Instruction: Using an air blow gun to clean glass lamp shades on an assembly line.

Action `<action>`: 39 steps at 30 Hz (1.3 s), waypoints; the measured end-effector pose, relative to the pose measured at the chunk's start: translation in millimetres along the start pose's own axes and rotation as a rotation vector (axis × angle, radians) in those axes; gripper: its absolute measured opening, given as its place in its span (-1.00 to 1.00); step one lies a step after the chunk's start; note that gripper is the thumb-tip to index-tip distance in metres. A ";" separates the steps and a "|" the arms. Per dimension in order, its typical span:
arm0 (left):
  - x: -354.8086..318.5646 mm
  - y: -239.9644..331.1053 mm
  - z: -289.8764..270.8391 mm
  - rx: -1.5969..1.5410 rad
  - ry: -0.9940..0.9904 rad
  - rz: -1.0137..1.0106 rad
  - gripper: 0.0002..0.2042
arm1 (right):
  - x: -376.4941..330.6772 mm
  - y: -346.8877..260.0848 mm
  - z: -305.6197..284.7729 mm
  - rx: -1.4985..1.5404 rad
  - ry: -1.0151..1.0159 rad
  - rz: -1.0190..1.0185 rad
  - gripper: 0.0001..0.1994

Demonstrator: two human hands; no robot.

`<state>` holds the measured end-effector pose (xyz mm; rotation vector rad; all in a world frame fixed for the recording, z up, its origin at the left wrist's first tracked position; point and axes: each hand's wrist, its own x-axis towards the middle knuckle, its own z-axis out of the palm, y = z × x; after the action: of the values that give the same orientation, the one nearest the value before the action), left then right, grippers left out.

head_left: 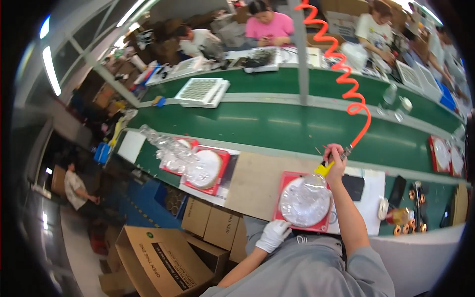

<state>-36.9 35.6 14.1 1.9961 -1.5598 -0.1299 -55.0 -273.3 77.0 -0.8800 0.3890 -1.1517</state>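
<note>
- The red tray (284,185) on the desk (255,183) holds a clear round plastic-wrapped disc (305,200).
- The gloved left hand (273,235) curls its fingers at the tray's near corner, touching it.
- The bare right hand (335,161) is closed around a yellow air nozzle (324,169) (fed by an orange coiled hose (341,64)), just above the disc's far edge.
- Further left, two similar red trays (217,171) lie under crumpled clear film.

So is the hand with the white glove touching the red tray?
Touching. In the head view, the gloved left hand rests on the near edge of the red tray, its fingers overlapping the tray's lower left corner with no gap visible.
</note>
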 end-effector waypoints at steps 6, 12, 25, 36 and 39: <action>-11.1 -31.3 13.8 0.057 -0.105 -0.030 -0.82 | 2.2 -24.3 -20.7 0.065 0.012 -0.059 -0.92; -2.5 -87.9 -30.6 0.175 -0.036 -0.052 -0.87 | -21.9 -98.4 -87.3 -0.088 0.148 -0.242 -0.85; -53.6 -134.2 -76.7 0.090 0.570 -0.698 -0.91 | -115.0 -67.6 -97.9 -0.339 0.125 0.017 -0.94; -15.9 -20.9 66.6 -0.523 -0.554 -0.413 -0.74 | -174.8 11.3 -37.6 -0.398 -0.393 0.545 -0.90; -4.6 -35.8 62.6 -0.723 -0.722 -0.670 -0.76 | -189.6 38.0 -69.3 -0.534 -0.500 0.633 -0.87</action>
<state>-34.3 20.2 -56.5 1.8248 -0.8802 -1.5715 -152.1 -124.0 -25.3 -1.3428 0.5177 -0.2171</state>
